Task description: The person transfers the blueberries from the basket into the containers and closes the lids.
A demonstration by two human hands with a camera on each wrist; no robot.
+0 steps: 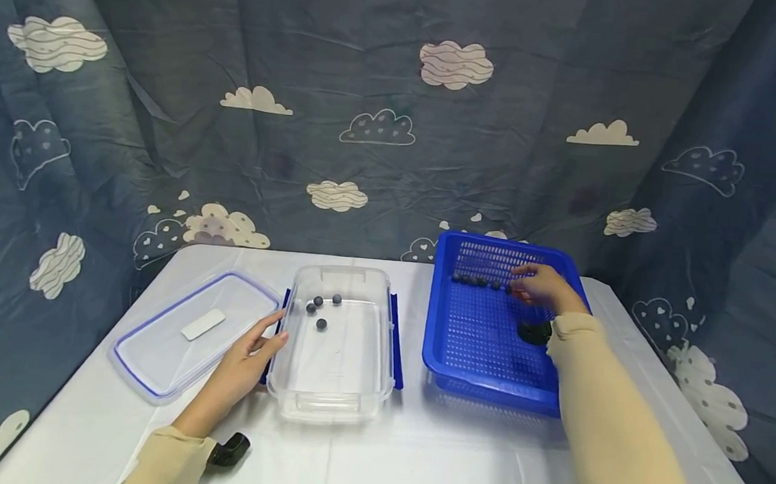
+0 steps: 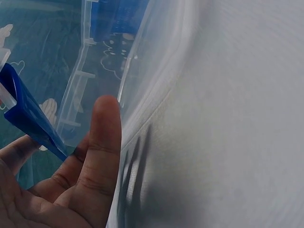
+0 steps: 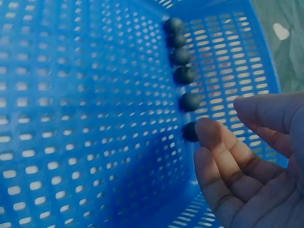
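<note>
A clear plastic container [image 1: 351, 361] stands mid-table with several blueberries [image 1: 321, 324] inside. My left hand [image 1: 241, 363] rests against its left side, fingertips at the wall. In the left wrist view, the fingers lie around a blue side latch [image 2: 33, 114]. My right hand [image 1: 546, 286] reaches into the blue basket [image 1: 476, 340]. There, several blueberries [image 3: 190, 101] line up along the far wall. The right fingertips [image 3: 207, 130] touch the nearest berry [image 3: 190, 132] of the row and partly cover it, while the thumb stays apart from them.
A clear lid [image 1: 161, 346] with a blue seal and a white label [image 1: 203, 324] lies left of the container. Another blue latch [image 1: 397, 341] hangs out on the container's right side. Behind the white table [image 1: 426, 458] hangs a dark cloud-print curtain [image 1: 502, 183].
</note>
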